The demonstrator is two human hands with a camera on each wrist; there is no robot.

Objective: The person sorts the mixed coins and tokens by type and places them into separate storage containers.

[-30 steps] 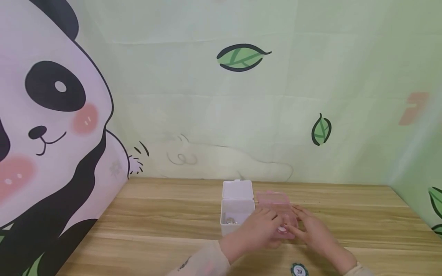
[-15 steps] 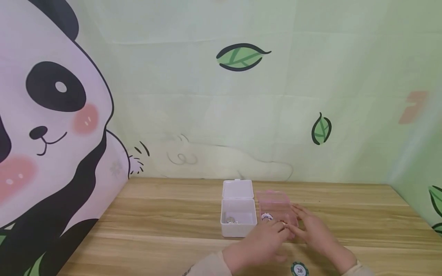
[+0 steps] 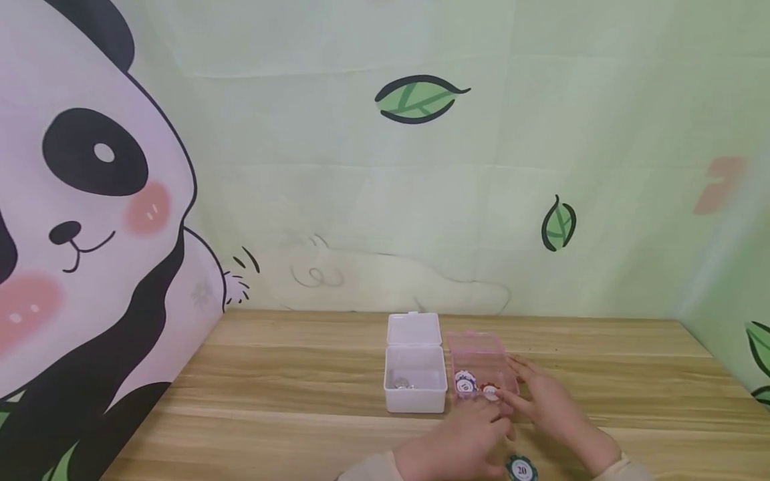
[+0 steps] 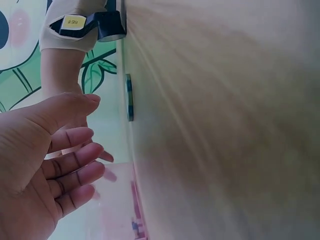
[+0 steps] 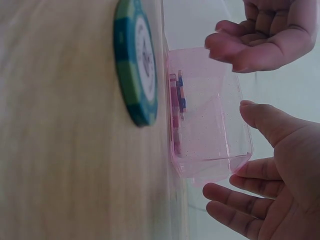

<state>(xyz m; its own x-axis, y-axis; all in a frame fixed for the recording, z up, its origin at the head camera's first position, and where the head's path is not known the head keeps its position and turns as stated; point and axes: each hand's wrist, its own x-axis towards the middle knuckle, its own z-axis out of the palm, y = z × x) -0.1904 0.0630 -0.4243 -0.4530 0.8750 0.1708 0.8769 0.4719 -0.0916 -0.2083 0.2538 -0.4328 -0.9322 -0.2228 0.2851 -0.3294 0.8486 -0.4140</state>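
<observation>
A transparent pink box (image 3: 481, 366) stands with its lid folded back. Inside it lie white-and-blue poker chips (image 3: 465, 383) and a red-and-white poker chip (image 3: 490, 391). My right hand (image 3: 553, 404) holds the box at its right front corner, thumb at the front rim and fingers along the right side, also visible in the right wrist view. My left hand (image 3: 460, 437) hovers in front of the box, fingers loosely bent, and the left wrist view shows nothing in it. Close to it, a green poker chip (image 3: 521, 469) marked 20 lies flat on the table.
Directly left of the pink box is an opened white box (image 3: 415, 399) with small shiny round pieces (image 3: 402, 383) inside. The wooden table (image 3: 289, 381) ends at a green printed backdrop (image 3: 337, 200).
My left hand has drawn back from inside the pink box toward the table's front, uncovering the chips in it. My right hand has stayed at the box's corner.
</observation>
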